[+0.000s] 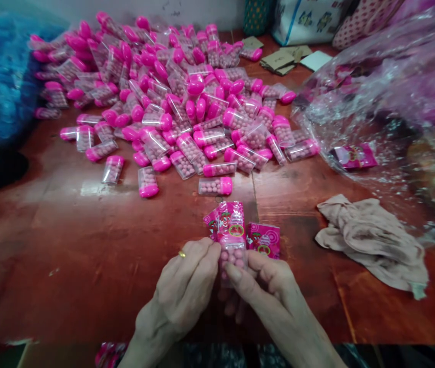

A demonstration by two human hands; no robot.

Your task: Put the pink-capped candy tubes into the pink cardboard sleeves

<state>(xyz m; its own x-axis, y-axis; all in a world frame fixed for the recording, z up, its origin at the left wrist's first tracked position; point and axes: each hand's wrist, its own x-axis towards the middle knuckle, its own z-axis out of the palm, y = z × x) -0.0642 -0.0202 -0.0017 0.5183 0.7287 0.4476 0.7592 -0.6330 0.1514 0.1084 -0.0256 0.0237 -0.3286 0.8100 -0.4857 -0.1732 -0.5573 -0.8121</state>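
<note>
Dozens of pink-capped candy tubes [171,102] lie heaped on the far left of the bench [67,245]. Near me, my left hand [182,291] and right hand [267,286] pinch one clear tube of pink candies [233,255] between their fingertips, a pink label [231,220] around its top. Right of them lies a crumpled beige cloth [374,240].
</note>
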